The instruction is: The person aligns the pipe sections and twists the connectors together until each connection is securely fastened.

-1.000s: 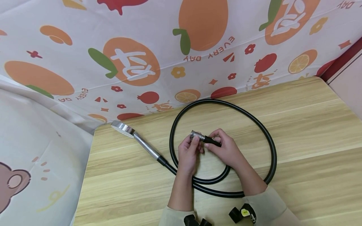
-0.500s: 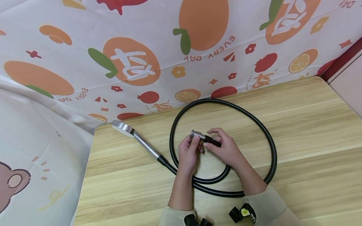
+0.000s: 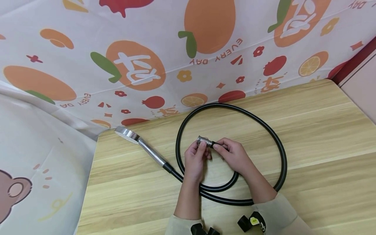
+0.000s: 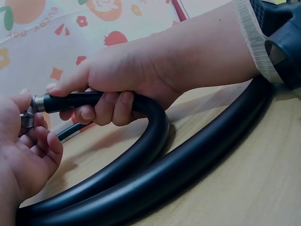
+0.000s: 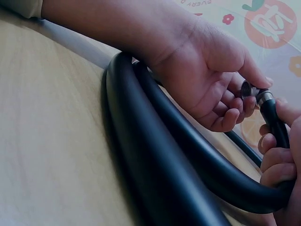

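Note:
My left hand (image 3: 195,160) pinches a silvery metal hose connector (image 3: 204,140) between thumb and fingers. In the right wrist view the threaded opening of the connector (image 5: 246,90) shows beside the fingers. My right hand (image 3: 235,156) grips the black end of the shower hose (image 4: 75,100) just behind the connector, fingers curled round it and thumb along its top. From there the black hose (image 3: 282,153) loops across the wooden table and passes under both forearms. Its other end joins a chrome shower head (image 3: 127,133) lying at the table's left, its handle slanting toward me.
The wooden table (image 3: 329,137) extends to the right and toward me. A white cloth (image 3: 173,36) with printed oranges and flowers hangs along its back edge. Another pale cloth (image 3: 53,137) lies along the left side.
My right hand has slid slightly toward the connector, and its fingers have closed round the black hose end after lifting a little. The left hand stays in place.

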Available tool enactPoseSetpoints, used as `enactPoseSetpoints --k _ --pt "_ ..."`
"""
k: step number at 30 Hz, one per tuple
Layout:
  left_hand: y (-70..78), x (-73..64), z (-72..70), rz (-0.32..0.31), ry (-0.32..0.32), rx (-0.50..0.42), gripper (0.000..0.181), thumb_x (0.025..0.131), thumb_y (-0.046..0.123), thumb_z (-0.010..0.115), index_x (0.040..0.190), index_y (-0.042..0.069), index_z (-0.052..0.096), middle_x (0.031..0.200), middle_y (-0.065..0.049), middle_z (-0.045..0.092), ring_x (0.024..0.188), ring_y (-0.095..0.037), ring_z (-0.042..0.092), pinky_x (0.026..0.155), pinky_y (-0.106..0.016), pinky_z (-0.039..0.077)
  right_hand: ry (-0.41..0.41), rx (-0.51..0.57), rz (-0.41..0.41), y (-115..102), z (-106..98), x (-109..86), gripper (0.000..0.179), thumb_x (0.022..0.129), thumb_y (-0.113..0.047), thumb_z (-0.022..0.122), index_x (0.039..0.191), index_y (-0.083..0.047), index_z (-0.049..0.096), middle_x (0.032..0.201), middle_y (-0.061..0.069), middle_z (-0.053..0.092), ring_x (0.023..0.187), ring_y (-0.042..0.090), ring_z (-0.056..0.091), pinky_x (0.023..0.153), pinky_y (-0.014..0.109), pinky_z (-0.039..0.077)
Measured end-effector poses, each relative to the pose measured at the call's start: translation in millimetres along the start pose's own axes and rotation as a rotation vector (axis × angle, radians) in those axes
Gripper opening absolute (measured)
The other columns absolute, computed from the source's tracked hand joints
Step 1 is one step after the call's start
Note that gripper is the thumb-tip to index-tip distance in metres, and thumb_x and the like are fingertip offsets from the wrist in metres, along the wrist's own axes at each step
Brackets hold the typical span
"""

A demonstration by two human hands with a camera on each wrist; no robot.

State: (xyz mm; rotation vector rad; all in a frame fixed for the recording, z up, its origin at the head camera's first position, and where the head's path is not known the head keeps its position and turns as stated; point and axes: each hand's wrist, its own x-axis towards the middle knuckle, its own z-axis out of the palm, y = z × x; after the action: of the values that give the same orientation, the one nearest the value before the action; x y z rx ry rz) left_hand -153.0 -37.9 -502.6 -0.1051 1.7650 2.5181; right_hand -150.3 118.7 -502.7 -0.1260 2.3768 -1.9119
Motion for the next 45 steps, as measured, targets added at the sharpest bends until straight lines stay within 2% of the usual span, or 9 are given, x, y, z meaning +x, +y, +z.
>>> enactPoseSetpoints --k 4,8,12,19,26,30,36,40,45 --pt "0.2 -0.4 0.8 0.001 -0.005 0.013 0.021 0.098 0.021 0.062 0.106 0.001 0.065 0.076 0.002 0.057 0.069 -0.010 0.051 0.059 -0.021 0.049 -0.001 -0.005 -0.010 1.3 -0.6 0.1 0.028 0.095 -0.036 0.065 0.110 -0.013 0.069 0.072 0.004 0.062 0.061 0.013 0.054 0.056 0.025 0.046" --pt "0.3 -0.4 1.4 0.001 -0.010 0.015 0.021 0.098 0.019 0.061 0.106 0.001 0.065 0.076 0.002 0.057 0.069 -0.010 0.050 0.059 -0.021 0.049 -0.021 0.007 -0.009 1.8 -1.7 -0.2 0.043 0.088 -0.030 0.075 0.123 -0.012 0.057 0.082 0.004 0.070 0.067 0.015 0.057 0.063 0.026 0.046" --pt "-0.4 0.0 1.3 -0.001 -0.007 0.010 0.021 0.098 0.019 0.061 0.106 0.000 0.065 0.075 0.001 0.056 0.069 -0.010 0.050 0.059 -0.021 0.048 -0.035 0.034 0.001 2.0 -1.7 0.0 0.038 0.087 -0.026 0.076 0.114 -0.011 0.053 0.087 0.005 0.074 0.070 0.018 0.059 0.066 0.028 0.046" --pt "-0.9 0.1 0.7 -0.002 0.001 0.007 0.020 0.098 0.020 0.061 0.105 0.001 0.065 0.076 0.001 0.056 0.069 -0.010 0.050 0.059 -0.021 0.048 -0.009 0.019 0.016 1.3 -0.6 -0.6 0.028 0.089 -0.033 0.073 0.107 -0.014 0.062 0.095 0.002 0.075 0.080 0.016 0.063 0.069 0.027 0.048" --pt "-1.0 0.3 0.5 0.007 -0.001 -0.002 0.018 0.098 0.020 0.062 0.103 0.003 0.065 0.074 0.001 0.056 0.068 -0.010 0.050 0.059 -0.021 0.048 -0.006 -0.005 -0.022 -1.1 -1.2 -0.8 0.028 0.097 -0.039 0.061 0.100 -0.012 0.070 0.067 0.008 0.059 0.057 0.016 0.051 0.054 0.026 0.043" --pt "-0.7 0.3 0.4 0.005 -0.005 -0.001 0.019 0.098 0.020 0.062 0.103 0.002 0.065 0.074 0.002 0.056 0.068 -0.010 0.050 0.059 -0.022 0.048 -0.010 -0.008 -0.029 0.1 -0.9 -0.4 0.028 0.098 -0.039 0.060 0.099 -0.012 0.070 0.065 0.006 0.056 0.056 0.015 0.050 0.053 0.026 0.043" --pt "0.0 -0.3 0.3 -0.007 -0.009 0.006 0.021 0.098 0.020 0.061 0.105 0.001 0.065 0.075 0.001 0.056 0.069 -0.010 0.050 0.060 -0.021 0.048 -0.019 0.000 -0.017 3.1 -0.9 0.1 0.034 0.088 -0.031 0.075 0.113 -0.014 0.060 0.081 0.003 0.071 0.069 0.015 0.058 0.065 0.026 0.046" --pt "0.6 -0.5 0.8 -0.012 -0.004 0.007 0.021 0.098 0.021 0.061 0.105 0.002 0.065 0.075 0.001 0.056 0.069 -0.010 0.050 0.060 -0.021 0.048 -0.032 0.048 -0.022 3.1 -0.4 0.2 0.035 0.086 -0.021 0.077 0.111 -0.011 0.056 0.089 0.006 0.075 0.075 0.017 0.063 0.068 0.026 0.048" --pt "0.0 0.4 0.5 -0.011 0.001 0.000 0.019 0.098 0.021 0.062 0.104 0.003 0.065 0.075 0.001 0.056 0.069 -0.010 0.050 0.059 -0.022 0.048 -0.007 0.044 -0.022 2.4 -0.1 0.2 0.028 0.087 -0.026 0.077 0.107 -0.014 0.062 0.094 0.003 0.076 0.082 0.016 0.066 0.069 0.026 0.050"
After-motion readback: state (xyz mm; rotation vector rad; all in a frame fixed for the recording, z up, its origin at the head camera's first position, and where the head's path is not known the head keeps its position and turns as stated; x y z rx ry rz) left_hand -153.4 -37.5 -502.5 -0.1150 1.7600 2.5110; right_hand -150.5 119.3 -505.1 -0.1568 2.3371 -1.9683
